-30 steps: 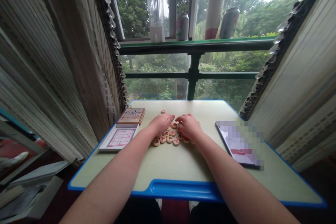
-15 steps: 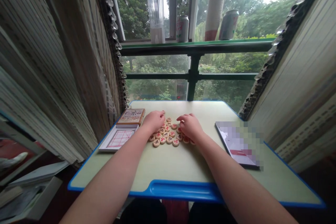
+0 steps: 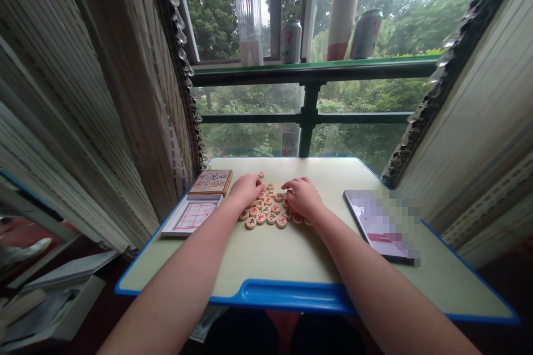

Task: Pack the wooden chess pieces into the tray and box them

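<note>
Several round wooden xiangqi pieces (image 3: 265, 209) with red and black characters lie in a loose cluster on the table. My left hand (image 3: 248, 188) rests at the cluster's left edge, its fingers loosely bent over the pieces and hiding some of them; nothing shows in its grasp. One lone piece (image 3: 261, 175) lies just beyond those fingertips. On the right side of the cluster, my right hand (image 3: 303, 198) reaches in with fingers apart and bent. A few pieces are partly covered by this hand and wrist.
At the table's left are a decorated box lid (image 3: 211, 182) and a white open box (image 3: 175, 224) with a red-lined grid sheet. A dark-edged flat item (image 3: 361, 222), partly blurred, lies right. Two cans (image 3: 291, 41) and stacked cups (image 3: 342, 11) stand on the window ledge beyond the table (image 3: 283, 263).
My left fingers have drawn back slightly from the lone piece, which now shows apart from them. My right hand has barely moved. The whole view has shifted a little.
</note>
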Tool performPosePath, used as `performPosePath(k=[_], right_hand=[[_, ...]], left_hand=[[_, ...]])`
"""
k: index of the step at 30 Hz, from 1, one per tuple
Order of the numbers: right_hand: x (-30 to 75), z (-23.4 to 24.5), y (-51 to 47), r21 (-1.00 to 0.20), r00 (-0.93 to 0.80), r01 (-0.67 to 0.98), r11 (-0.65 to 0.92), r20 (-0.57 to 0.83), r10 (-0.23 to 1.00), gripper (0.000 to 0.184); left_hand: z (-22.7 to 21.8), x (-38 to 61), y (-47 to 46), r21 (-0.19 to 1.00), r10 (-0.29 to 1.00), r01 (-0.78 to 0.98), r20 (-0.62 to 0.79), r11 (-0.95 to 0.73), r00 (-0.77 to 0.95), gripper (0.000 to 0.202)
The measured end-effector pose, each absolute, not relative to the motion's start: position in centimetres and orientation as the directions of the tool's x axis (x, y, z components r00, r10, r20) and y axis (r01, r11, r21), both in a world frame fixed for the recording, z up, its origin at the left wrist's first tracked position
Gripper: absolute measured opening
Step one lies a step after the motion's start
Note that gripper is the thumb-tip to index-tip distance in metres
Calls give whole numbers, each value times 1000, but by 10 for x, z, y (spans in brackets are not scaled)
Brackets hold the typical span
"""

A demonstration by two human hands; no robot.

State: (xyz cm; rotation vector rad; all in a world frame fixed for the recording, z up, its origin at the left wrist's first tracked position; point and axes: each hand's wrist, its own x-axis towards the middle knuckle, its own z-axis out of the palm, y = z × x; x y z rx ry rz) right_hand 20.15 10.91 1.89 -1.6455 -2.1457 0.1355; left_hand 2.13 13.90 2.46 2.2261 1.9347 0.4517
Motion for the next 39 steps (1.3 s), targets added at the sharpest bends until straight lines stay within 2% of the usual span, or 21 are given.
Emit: performPosePath(k=[5, 8, 13, 16, 20, 24, 31, 36, 39], right_hand=[[203, 19, 110, -334, -198, 895, 295, 295, 935, 33], [203, 20, 109, -336, -210, 890, 309, 299, 931, 32], [202, 20, 109, -344, -222, 882, 322, 301, 928, 32], [201, 20, 108, -341, -234, 879, 332, 298, 926, 32], [199, 20, 107, -343, -247, 875, 343, 293, 924, 31], [199, 21, 107, -344, -262, 871, 352, 283, 923, 29], [199, 20, 107, -337, -277, 869, 363, 277, 920, 27], [200, 21, 107, -335, -275, 870, 362, 279, 920, 28], [199, 20, 108, -334, -283, 868, 367, 275, 919, 28]], left_hand=[[23, 19, 142, 366, 973, 910, 192, -194, 131, 19], [22, 14, 144, 368, 975, 909, 176, -196, 139, 18], [34, -1, 144, 381, 986, 910, 95, -164, 138, 32], [46, -12, 139, 370, 980, 912, -19, -177, 198, 24], [54, -16, 131, 335, 962, 925, -133, -181, 237, 29], [54, -10, 126, 267, 969, 948, -128, -173, 213, 24], [48, -7, 130, 325, 966, 919, -56, -221, 252, 16], [45, -6, 132, 288, 969, 927, 3, -239, 249, 15], [45, -5, 131, 284, 966, 928, -15, -242, 257, 20]])
